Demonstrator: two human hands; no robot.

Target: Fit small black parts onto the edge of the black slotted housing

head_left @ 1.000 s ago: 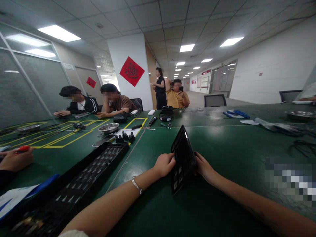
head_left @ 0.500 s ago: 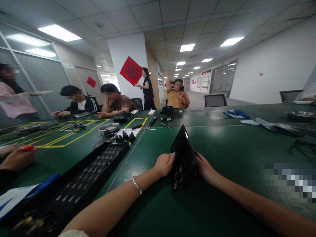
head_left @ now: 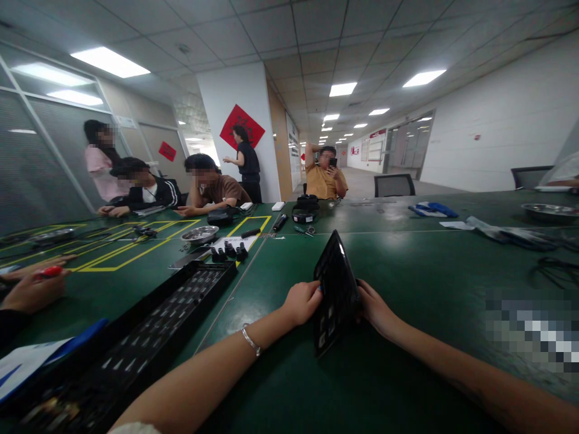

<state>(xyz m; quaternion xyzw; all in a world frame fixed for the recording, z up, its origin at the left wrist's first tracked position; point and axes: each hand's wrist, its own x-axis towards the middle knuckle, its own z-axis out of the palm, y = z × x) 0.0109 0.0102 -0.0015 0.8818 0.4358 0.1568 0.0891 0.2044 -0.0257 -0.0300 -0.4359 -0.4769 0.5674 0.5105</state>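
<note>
A black slotted tray [head_left: 333, 289] stands tilted on its long edge on the green table [head_left: 407, 277], a little ahead of me. My left hand [head_left: 302, 302], a bracelet on its wrist, grips the tray's left face with curled fingers. My right hand [head_left: 375, 308] is closed on the tray's right side; its fingertips are hidden behind the tray. Small pale parts show in some of the tray's slots.
A long black parts tray [head_left: 149, 331] lies to my left. A metal bowl [head_left: 199, 234] and small black parts [head_left: 228, 250] sit beyond it. A co-worker's hand with a red object [head_left: 31, 288] is at far left. Several people sit or stand at the far end.
My hands and the tray have stayed almost still. In the background a person in black has walked left past the pillar, and a person in pink has come in at far left.
</note>
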